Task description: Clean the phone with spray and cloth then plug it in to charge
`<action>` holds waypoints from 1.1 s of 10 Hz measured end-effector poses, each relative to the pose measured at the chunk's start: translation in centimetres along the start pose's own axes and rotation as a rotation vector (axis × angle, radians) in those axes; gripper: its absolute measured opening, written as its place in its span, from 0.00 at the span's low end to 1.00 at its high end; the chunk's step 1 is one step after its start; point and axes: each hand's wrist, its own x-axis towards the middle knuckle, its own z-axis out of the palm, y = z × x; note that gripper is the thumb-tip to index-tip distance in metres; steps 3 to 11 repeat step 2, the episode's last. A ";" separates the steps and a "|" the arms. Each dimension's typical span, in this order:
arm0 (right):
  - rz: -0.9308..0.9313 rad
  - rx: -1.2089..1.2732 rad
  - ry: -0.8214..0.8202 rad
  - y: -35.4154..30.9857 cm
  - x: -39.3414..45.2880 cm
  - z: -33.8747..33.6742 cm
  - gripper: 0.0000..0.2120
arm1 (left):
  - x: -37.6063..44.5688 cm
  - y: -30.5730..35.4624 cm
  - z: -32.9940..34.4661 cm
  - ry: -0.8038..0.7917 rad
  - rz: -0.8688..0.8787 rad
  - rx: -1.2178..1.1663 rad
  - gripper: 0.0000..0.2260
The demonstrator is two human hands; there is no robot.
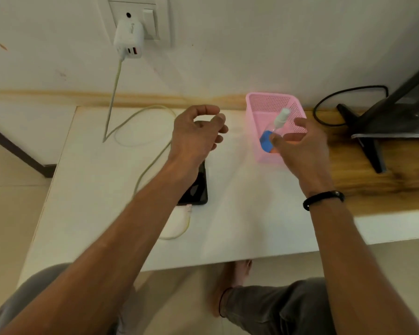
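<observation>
The phone [197, 187] lies flat and dark on the white table [240, 226], just under the person's left forearm, with the pale charging cable [145, 170] running from a plug at the phone's near end, looping round toward six o'clock, then back up past nine o'clock to the white charger [128, 39] in the wall socket [140, 18] at eleven o'clock. The left hand [196, 131] hovers above the phone's far end, fingers loosely curled and holding nothing. At about two o'clock from the phone stands a pink mesh basket [264, 105]; the right hand [302, 146] reaches into it, fingers and thumb round the clear spray bottle [279, 122], whose white nozzle points up toward the wall. Something blue [266, 141], perhaps the cloth, lies at the basket's bottom beside the bottle. A black band [323, 199] circles the right wrist. Further toward three o'clock a black monitor stand [363, 136] rests on the wooden top, with a black cord [336, 95] looped behind it.
</observation>
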 end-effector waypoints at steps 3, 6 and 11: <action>-0.131 0.146 0.266 -1.8 -4.7 -1.0 0.13 | -2.6 0.0 -4.0 0.087 0.199 0.295 0.06; -0.131 0.146 0.266 -1.8 -4.7 -1.0 0.13 | -2.6 0.0 -4.0 0.087 0.199 0.295 0.06; -0.131 0.146 0.266 -1.8 -4.7 -1.0 0.13 | -2.6 0.0 -4.0 0.087 0.199 0.295 0.06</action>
